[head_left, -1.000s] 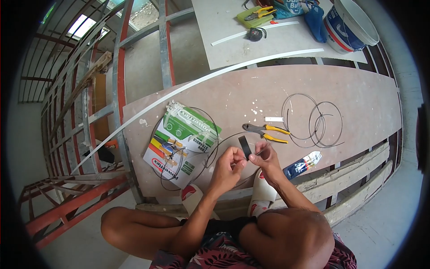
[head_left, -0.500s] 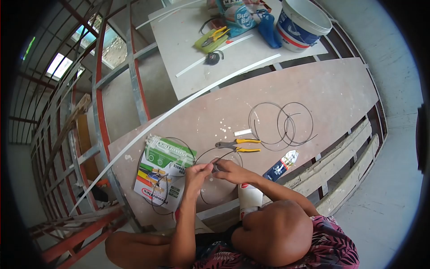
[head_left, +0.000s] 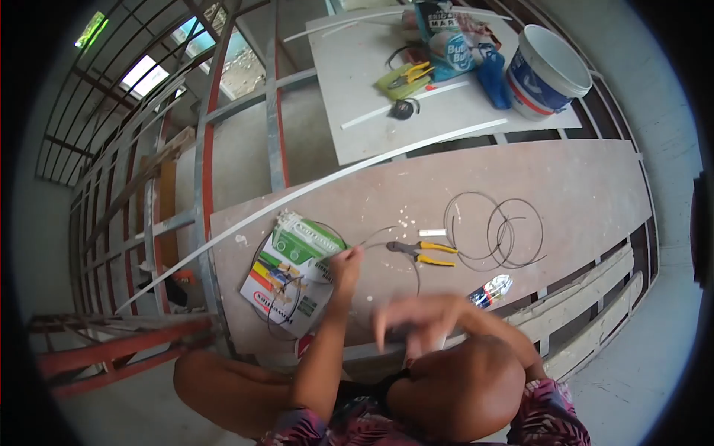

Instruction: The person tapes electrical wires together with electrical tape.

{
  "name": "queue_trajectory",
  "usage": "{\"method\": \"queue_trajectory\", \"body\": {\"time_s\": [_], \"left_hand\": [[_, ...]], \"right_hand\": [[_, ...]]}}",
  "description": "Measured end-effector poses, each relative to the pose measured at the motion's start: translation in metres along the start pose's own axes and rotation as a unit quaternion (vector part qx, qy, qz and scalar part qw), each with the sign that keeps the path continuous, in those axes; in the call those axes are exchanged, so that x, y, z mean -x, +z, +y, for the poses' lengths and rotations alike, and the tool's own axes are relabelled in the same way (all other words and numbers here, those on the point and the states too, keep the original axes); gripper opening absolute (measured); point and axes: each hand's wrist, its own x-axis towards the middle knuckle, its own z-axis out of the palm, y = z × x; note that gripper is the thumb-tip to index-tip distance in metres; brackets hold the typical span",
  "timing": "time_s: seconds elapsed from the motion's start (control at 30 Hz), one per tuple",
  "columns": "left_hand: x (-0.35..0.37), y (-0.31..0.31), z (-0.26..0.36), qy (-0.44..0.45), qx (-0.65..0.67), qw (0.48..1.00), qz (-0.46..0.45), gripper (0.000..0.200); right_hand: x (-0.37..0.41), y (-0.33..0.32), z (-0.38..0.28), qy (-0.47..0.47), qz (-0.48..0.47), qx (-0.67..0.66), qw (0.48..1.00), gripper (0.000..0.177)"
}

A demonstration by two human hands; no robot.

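Thin dark wire (head_left: 375, 236) rises out of my left hand (head_left: 346, 266), whose fingers are pinched around it beside the green and white package (head_left: 301, 241). My right hand (head_left: 416, 316) is blurred by motion near my knee, apart from the wire, and its fingers are spread. Yellow-handled pliers (head_left: 420, 253) lie on the brownish board (head_left: 357, 201) to the right of my left hand. Coiled dark wire loops (head_left: 508, 249) rest further right. A small white piece (head_left: 432, 233) lies just above the pliers.
A white bucket (head_left: 547, 74), a blue bag (head_left: 452, 52), another pair of pliers (head_left: 411, 75) and a tape measure (head_left: 403, 110) stand or lie on the white board (head_left: 357, 74). A long white strip (head_left: 297, 195) crosses the brownish board's far edge. Metal framing (head_left: 207, 167) stands left.
My right hand has come away from my left hand and the wire, toward my knee. The view has shifted, so the boards appear further right and lower.
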Motion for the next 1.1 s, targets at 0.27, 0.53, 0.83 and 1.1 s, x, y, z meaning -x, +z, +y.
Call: {"method": "queue_trajectory", "body": {"time_s": [0.27, 0.53, 0.83, 1.1], "left_hand": [[0.029, -0.023, 0.065, -0.211, 0.504, 0.753, -0.367, 0.027], [0.047, -0.011, 0.085, 0.3, -0.088, 0.95, -0.013, 0.014], [0.034, -0.037, 0.07, -0.29, 0.445, 0.73, -0.43, 0.034], [0.049, -0.064, 0.058, -0.189, 0.296, 0.923, -0.155, 0.032]], "right_hand": [[0.004, -0.037, 0.036, 0.145, 0.105, 0.068, 0.982, 0.028], [0.001, -0.025, 0.051, 0.171, 0.116, 0.019, 0.978, 0.029], [-0.001, -0.01, 0.057, 0.037, 0.165, 0.094, 0.981, 0.032], [0.064, 0.01, 0.162, 0.268, 0.383, -0.018, 0.884, 0.039]]}}
